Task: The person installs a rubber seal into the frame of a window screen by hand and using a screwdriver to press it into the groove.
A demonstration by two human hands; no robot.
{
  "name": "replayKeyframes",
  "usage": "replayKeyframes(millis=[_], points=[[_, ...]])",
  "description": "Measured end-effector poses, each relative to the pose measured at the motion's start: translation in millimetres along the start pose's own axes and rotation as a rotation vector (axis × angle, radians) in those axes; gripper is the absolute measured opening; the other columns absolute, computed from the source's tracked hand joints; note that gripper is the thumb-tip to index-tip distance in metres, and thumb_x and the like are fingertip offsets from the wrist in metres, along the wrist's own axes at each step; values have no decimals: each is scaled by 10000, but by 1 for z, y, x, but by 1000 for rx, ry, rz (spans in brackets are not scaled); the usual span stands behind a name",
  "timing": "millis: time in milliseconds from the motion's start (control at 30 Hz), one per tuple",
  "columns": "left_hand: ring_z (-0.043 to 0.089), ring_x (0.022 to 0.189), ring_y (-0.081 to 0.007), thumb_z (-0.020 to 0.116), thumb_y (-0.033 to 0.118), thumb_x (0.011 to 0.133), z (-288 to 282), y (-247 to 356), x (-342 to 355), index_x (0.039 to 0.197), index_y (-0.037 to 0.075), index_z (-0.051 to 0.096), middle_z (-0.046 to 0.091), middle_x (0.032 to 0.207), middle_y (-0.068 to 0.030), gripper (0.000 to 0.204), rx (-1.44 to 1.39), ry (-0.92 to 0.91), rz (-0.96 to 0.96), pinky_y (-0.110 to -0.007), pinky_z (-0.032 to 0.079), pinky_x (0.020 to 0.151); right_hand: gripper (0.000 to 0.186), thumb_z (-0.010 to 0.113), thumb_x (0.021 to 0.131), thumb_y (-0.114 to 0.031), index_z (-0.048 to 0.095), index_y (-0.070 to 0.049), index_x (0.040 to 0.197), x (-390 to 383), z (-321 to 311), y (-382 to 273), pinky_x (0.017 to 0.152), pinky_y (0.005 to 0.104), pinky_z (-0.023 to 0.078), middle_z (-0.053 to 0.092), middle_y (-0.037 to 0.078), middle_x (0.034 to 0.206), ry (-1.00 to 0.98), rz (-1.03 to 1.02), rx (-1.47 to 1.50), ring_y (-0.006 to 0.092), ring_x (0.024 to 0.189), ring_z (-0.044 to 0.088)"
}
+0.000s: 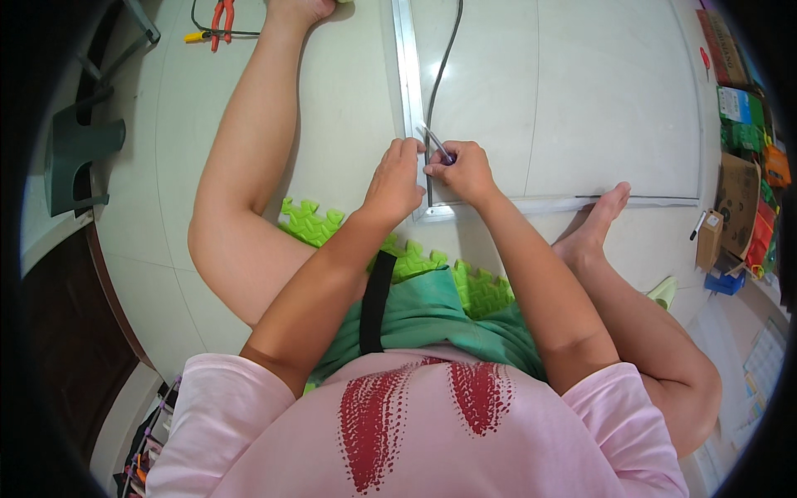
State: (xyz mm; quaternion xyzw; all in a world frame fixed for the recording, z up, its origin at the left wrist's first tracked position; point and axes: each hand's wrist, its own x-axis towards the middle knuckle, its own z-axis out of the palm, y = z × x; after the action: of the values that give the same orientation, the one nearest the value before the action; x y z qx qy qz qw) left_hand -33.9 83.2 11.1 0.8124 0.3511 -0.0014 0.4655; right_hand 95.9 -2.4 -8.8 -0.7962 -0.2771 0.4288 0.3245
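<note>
On the floor before me lies a silvery metal frame (407,66), with a corner close to my hands. A thin black cord (435,87) runs along the inner edge of its left bar and curves away from it farther up. My left hand (395,181) rests on that bar, fingers bent over it near the corner. Just across the bar, my right hand (466,172) grips a screwdriver (448,158) by its dark purple handle. The shaft slants up and left, and its tip is over the bar by the cord. Whether the tip touches cannot be made out.
Red-handled pliers (217,25) and a yellow-ended black cable lie at the far left. A dark green plastic stool (79,162) stands at the left. Green foam mat (407,257) is under me. Cardboard boxes (737,199), packages and a marker (697,225) line the right side.
</note>
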Motion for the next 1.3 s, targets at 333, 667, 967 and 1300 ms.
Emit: replayKeyframes(millis=[333, 667, 967, 1300], points=[[588, 890, -327, 688, -45, 682, 2, 4, -9, 974, 50, 501, 555, 955, -131, 360, 93, -41, -54, -414, 490, 754, 188, 772, 666, -145, 643, -30, 736, -4, 3, 0, 583, 335, 472, 632, 110, 644, 23, -22, -53, 232, 591, 605], [587, 790, -254, 712, -35, 658, -16, -11, 11, 1007, 71, 503, 518, 979, -95, 420, -137, -107, -21, -358, 506, 717, 178, 760, 686, -158, 632, -44, 734, 15, 5, -10, 589, 358, 462, 623, 109, 650, 91, -59, -42, 256, 606, 601], [502, 761, -172, 757, -38, 623, -14, -2, 5, 1060, 87, 483, 455, 959, -55, 531, -91, -98, -56, -302, 488, 718, 210, 769, 678, -189, 627, -50, 746, 13, 7, -9, 583, 355, 464, 620, 99, 647, 88, -44, 6, 257, 598, 596], [494, 744, -174, 763, -52, 606, -9, -5, 3, 1078, 113, 499, 446, 944, -47, 565, -102, -35, -24, -295, 493, 713, 130, 730, 657, -157, 658, -60, 703, 8, -2, -19, 629, 352, 502, 662, 110, 689, -5, -7, -130, 268, 647, 638]])
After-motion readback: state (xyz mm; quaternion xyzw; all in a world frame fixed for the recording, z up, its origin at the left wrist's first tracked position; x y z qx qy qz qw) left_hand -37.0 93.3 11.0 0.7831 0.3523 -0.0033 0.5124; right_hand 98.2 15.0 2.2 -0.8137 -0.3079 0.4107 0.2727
